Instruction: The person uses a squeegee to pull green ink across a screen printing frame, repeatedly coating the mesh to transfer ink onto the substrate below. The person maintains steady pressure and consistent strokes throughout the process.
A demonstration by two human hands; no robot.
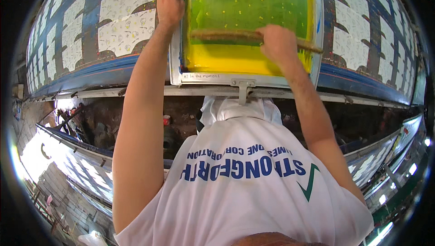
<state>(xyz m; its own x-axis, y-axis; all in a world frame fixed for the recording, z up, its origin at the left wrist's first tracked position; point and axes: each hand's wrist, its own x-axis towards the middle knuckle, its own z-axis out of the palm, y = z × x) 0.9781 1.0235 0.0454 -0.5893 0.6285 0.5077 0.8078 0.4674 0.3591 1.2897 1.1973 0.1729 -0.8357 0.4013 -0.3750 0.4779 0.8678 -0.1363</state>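
A screen printing frame with pale metal sides lies on the long table in front of me. Green-yellow mesh fills it, and bright yellow ink covers the near end. My left hand is closed over the frame's left side, near the far end; its fingertips are partly hidden. With my right hand I grip a squeegee by its long wooden top edge. The squeegee lies crosswise over the mesh, tilted slightly, its right end reaching past the frame's right side. Its blade is hidden from above.
White printed fabric pieces lie in rows on the blue table, with more pieces to the right. A metal rail runs along the near edge, where a bracket on the frame meets it. Another table stands behind me.
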